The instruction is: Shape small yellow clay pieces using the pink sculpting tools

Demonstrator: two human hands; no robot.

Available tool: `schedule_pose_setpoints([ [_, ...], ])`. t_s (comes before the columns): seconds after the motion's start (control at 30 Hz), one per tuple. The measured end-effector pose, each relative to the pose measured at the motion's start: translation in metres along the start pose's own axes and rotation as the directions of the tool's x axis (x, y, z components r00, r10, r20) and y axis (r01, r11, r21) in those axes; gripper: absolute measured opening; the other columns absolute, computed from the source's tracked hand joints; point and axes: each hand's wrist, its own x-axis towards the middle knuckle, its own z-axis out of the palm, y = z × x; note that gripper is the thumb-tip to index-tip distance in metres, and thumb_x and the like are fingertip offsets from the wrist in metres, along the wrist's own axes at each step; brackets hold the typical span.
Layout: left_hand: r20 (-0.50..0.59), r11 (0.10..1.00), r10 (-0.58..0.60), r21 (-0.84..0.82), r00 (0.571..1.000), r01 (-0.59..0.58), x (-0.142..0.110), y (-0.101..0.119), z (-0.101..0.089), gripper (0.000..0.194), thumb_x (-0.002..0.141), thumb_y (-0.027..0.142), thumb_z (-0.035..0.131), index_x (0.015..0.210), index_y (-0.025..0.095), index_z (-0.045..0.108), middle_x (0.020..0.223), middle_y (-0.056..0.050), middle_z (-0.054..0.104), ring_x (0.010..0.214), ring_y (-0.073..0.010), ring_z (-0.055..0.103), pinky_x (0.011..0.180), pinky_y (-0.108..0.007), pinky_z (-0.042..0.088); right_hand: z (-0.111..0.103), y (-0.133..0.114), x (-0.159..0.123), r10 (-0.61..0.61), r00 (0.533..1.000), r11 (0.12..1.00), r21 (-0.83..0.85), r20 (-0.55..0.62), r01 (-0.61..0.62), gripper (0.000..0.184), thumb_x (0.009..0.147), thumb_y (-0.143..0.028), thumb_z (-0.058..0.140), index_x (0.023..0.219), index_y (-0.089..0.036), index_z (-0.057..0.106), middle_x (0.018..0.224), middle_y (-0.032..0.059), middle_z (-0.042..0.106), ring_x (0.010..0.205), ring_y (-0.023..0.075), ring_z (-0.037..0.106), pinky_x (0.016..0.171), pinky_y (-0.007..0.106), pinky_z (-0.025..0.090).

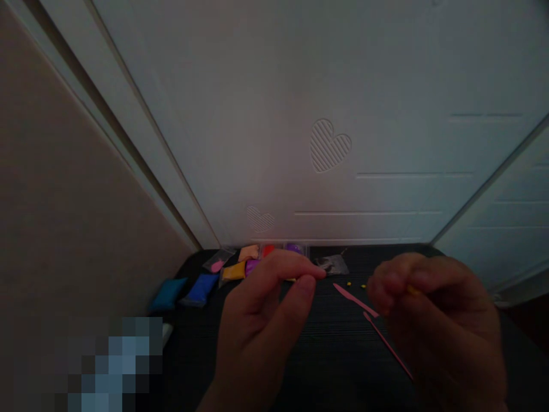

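My right hand point(446, 326) is raised above the dark table with its fingers curled. A small yellow piece of clay point(413, 290) shows between its thumb and fingers. To the left, my left hand point(266, 320) is held up with thumb and index fingertip pressed together; whatever is in that pinch, if anything, is hidden. Between and behind the hands lie two tiny yellow bits point(349, 284) on the table. A pink plastic knife point(354, 298) and a thin pink stick tool point(388, 345) lie beside my right hand, which partly covers them.
Clay packets in several colours lie at the back left, among them a blue packet point(201, 289), a teal packet point(168, 293) and a yellow packet point(234, 272). A clear plastic bag point(337, 265) lies near the white panel point(257, 143) behind the black table point(334, 366).
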Motion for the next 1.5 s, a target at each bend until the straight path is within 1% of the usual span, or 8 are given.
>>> schedule_pose_setpoints([
  [0.13, -0.017, 1.0, -0.004, -0.004, 1.0, 0.004, -0.0008, 0.001, 0.0009, 0.015, 0.079, 0.015, 0.049, 0.08, 0.021, 0.062, 0.08, -0.001, 0.059, 0.086, -0.0153, 0.052, 0.078, -0.026, 0.039, -0.0001, 0.0001, 0.0011, 0.003, 1.0, 0.999, 0.035, -0.002, -0.003, 0.015, 0.071, -0.013, 0.062, 0.079, -0.023, 0.056, 0.073, -0.0028, 0.056, 0.065, 0.0096, 0.052, 0.054, 0.022, 0.044],
  [0.27, -0.014, 1.0, -0.019, -0.004, 1.0, 0.019, -0.0011, 0.0011, 0.0005, 0.016, 0.079, 0.015, 0.048, 0.08, 0.022, 0.062, 0.082, -0.001, 0.059, 0.088, -0.0167, 0.052, 0.077, -0.027, 0.04, -0.0028, 0.0003, 0.0024, 0.02, 1.0, 0.997, 0.073, 0.016, -0.021, 0.005, 0.075, -0.024, 0.058, 0.079, -0.021, 0.056, 0.068, -0.002, 0.056, 0.059, 0.0099, 0.051, 0.053, 0.025, 0.04],
  [0.37, -0.021, 1.0, -0.022, -0.002, 1.0, 0.021, -0.0008, 0.0017, 0.0005, 0.015, 0.078, 0.015, 0.049, 0.079, 0.021, 0.062, 0.081, -0.002, 0.059, 0.088, -0.0176, 0.052, 0.077, -0.028, 0.041, -0.0038, 0.0001, 0.0036, 0.029, 0.999, 0.998, 0.054, 0.027, -0.03, 0.014, 0.082, -0.028, 0.047, 0.08, -0.021, 0.059, 0.065, -0.0009, 0.056, 0.057, 0.0103, 0.051, 0.053, 0.026, 0.041],
  [0.6, -0.089, 1.0, -0.012, 0.017, 0.996, 0.014, 0.001, 0.0057, 0.0052, 0.013, 0.075, 0.015, 0.051, 0.072, 0.02, 0.063, 0.074, -0.003, 0.06, 0.081, -0.0186, 0.054, 0.071, -0.03, 0.043, 0.001, -0.001, 0.0008, 0.034, 0.999, 0.998, -0.056, -0.042, -0.036, 0.017, 0.083, -0.019, 0.046, 0.092, -0.026, 0.059, 0.077, 0.0005, 0.061, 0.067, 0.0122, 0.057, 0.058, 0.026, 0.049],
  [0.8, -0.054, 1.0, -0.013, 0.008, 0.998, 0.014, 0.0007, 0.0032, 0.0031, 0.014, 0.077, 0.015, 0.05, 0.076, 0.021, 0.062, 0.075, -0.001, 0.06, 0.081, -0.0165, 0.053, 0.074, -0.028, 0.041, 0.0019, -0.0008, 0.0002, 0.004, 0.999, 0.999, -0.042, -0.044, -0.006, 0.02, 0.076, -0.009, 0.055, 0.089, -0.025, 0.059, 0.081, -0.0015, 0.059, 0.074, 0.0094, 0.055, 0.066, 0.022, 0.048],
  [0.97, -0.023, 1.0, -0.015, 0.013, 1.0, 0.016, -0.0012, 0.0015, 0.0005, 0.015, 0.078, 0.015, 0.049, 0.079, 0.021, 0.063, 0.08, -0.002, 0.06, 0.086, -0.0179, 0.053, 0.074, -0.028, 0.042, 0.0014, 0.0008, 0.002, -0.01, 0.998, 1.0, -0.017, -0.069, 0.009, 0.016, 0.071, -0.013, 0.062, 0.08, -0.025, 0.057, 0.074, -0.002, 0.053, 0.065, 0.01, 0.05, 0.057, 0.024, 0.042],
  [1.13, -0.05, 0.999, -0.036, 0.007, 0.998, 0.037, -0.0007, 0.0043, 0.003, 0.013, 0.076, 0.016, 0.05, 0.075, 0.021, 0.062, 0.076, -0.002, 0.06, 0.083, -0.0183, 0.054, 0.073, -0.029, 0.042, -0.0028, 0.0029, 0.0054, -0.017, 1.0, 1.0, 0.019, -0.011, 0.017, 0.009, 0.08, -0.025, 0.051, 0.082, -0.022, 0.06, 0.066, -0.0006, 0.052, 0.061, 0.0107, 0.047, 0.055, 0.026, 0.04],
  [1.5, -0.143, 0.999, 0.041, 0.024, 0.989, -0.038, 0.0019, 0.0016, 0.0072, 0.017, 0.066, 0.004, 0.059, 0.07, 0.02, 0.055, 0.073, 0.001, 0.056, 0.074, -0.0127, 0.053, 0.071, -0.025, 0.042, 0.0005, 0.0029, 0.0037, -0.004, 1.0, 1.0, -0.018, -0.019, 0.004, 0.008, 0.074, -0.021, 0.059, 0.081, -0.022, 0.056, 0.07, -0.0012, 0.051, 0.066, 0.0117, 0.048, 0.059, 0.028, 0.038],
])
